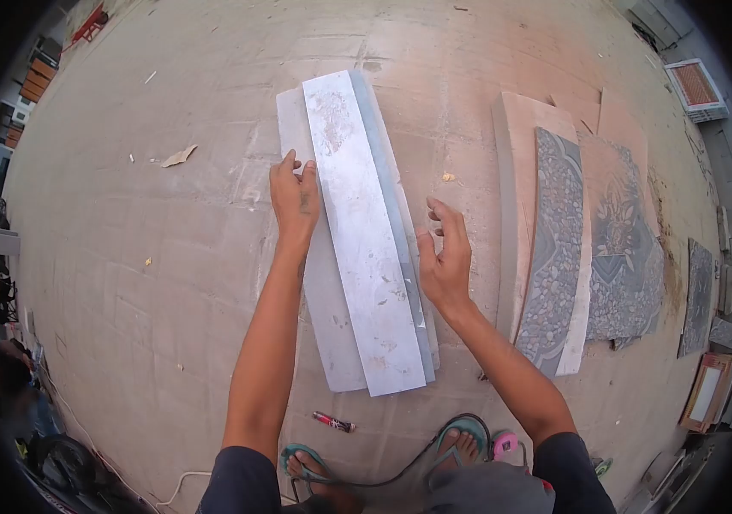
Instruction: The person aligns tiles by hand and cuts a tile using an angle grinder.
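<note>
Your left hand [295, 195]: loosely open, at left edge of white strip [364, 231], contact unclear. Your right hand [447, 261]: half-open, empty, opposite side. One marker [333, 421], nearer you.

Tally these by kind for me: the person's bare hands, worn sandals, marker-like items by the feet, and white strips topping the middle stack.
Bare hands, left hand and right hand: 2
Worn sandals: 2
Marker-like item: 1
White strip: 1
Total: 6
</note>
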Tool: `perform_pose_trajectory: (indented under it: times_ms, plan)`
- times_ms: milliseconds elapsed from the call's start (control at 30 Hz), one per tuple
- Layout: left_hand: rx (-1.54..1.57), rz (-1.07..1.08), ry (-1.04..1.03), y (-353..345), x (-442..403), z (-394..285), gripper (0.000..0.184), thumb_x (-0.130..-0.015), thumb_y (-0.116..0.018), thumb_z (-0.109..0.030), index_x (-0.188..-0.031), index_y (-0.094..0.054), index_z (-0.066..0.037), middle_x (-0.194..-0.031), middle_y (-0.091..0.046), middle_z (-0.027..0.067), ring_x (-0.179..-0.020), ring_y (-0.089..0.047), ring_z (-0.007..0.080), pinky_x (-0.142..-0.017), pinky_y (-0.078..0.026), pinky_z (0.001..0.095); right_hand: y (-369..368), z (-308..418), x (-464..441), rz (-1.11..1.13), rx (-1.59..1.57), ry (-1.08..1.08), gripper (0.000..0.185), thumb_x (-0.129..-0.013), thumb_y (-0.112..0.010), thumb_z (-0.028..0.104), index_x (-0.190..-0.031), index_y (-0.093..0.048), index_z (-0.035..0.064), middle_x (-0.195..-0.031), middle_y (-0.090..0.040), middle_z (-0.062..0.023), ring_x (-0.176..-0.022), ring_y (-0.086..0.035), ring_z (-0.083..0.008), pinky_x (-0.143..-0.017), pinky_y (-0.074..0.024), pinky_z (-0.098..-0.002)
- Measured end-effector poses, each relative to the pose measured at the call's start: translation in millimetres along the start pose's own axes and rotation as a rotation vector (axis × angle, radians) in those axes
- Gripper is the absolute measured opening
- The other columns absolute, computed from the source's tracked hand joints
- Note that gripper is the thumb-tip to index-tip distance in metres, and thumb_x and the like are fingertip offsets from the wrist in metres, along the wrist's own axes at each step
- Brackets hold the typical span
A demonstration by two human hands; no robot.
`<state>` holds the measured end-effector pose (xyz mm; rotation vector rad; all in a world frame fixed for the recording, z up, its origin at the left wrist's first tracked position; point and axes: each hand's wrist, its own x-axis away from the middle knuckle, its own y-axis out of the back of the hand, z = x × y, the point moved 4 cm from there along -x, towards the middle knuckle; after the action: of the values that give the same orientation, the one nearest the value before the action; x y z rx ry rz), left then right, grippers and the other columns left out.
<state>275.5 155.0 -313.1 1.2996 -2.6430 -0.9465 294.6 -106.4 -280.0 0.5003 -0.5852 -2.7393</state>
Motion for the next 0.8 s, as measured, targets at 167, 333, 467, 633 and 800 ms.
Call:
perform_pose_trajectory:
  times_ms: [167, 333, 467, 633, 800]
  plan:
    - [0.038, 0.144, 0.140, -48, -78, 22, 0.043, -0.090, -0.065, -0.030, -0.116, -0.065, 0.005, -0.085, -0.068, 0.0160, -0.084, -0.064, 0.0295, -0.081, -0.048, 0.0411, -70, -45, -150, -0.048, -0.028, -0.069, 0.034, -0.094, -0.054, 0.013, -0.122, -0.063, -0.0028, -0.111, -0.060, -0.0222, -0.104, -0.059, -0.0373, -0.093, -0.0459, -0.0408]
    - [-0.037, 0.090, 0.223, -58, -74, 26, 0.034, -0.086, -0.068, -0.029, -0.119, -0.070, -0.019, -0.091, -0.072, 0.0110, -0.091, -0.068, 0.0318, -0.083, -0.048, 0.0467, -113, -69, -182, 0.027, 0.005, -0.130, 0.031, -0.092, -0.058, 0.018, -0.119, -0.069, 0.0077, -0.106, -0.062, -0.0201, -0.100, -0.059, -0.0382, -0.092, -0.0457, -0.0446]
    - [-0.115, 0.064, 0.238, -56, -71, 23, 0.034, -0.086, -0.068, -0.026, -0.120, -0.069, -0.020, -0.100, -0.071, 0.0124, -0.098, -0.066, 0.0353, -0.087, -0.046, 0.0509, -120, -71, -176, -0.035, 0.101, -0.118, 0.030, -0.089, -0.063, 0.019, -0.117, -0.071, 0.0114, -0.098, -0.063, -0.0198, -0.091, -0.063, -0.0317, -0.086, -0.0485, -0.0376]
    - [-0.129, 0.071, 0.303, -56, -70, 19, 0.034, -0.087, -0.068, -0.025, -0.121, -0.069, -0.025, -0.101, -0.071, 0.0101, -0.104, -0.063, 0.0350, -0.092, -0.043, 0.0523, -128, -77, -176, 0.012, 0.011, -0.208, 0.027, -0.089, -0.066, 0.026, -0.115, -0.074, 0.0253, -0.107, -0.058, -0.0116, -0.106, -0.054, -0.0322, -0.094, -0.0421, -0.0511]
    - [-0.109, 0.077, 0.349, -55, -71, 18, 0.033, -0.087, -0.068, -0.025, -0.120, -0.069, -0.028, -0.102, -0.072, 0.0067, -0.106, -0.062, 0.0335, -0.094, -0.042, 0.0523, -128, -74, -175, 0.047, 0.029, -0.257, 0.025, -0.089, -0.067, 0.027, -0.112, -0.075, 0.0289, -0.110, -0.056, -0.0089, -0.110, -0.051, -0.0306, -0.098, -0.0375, -0.0530]
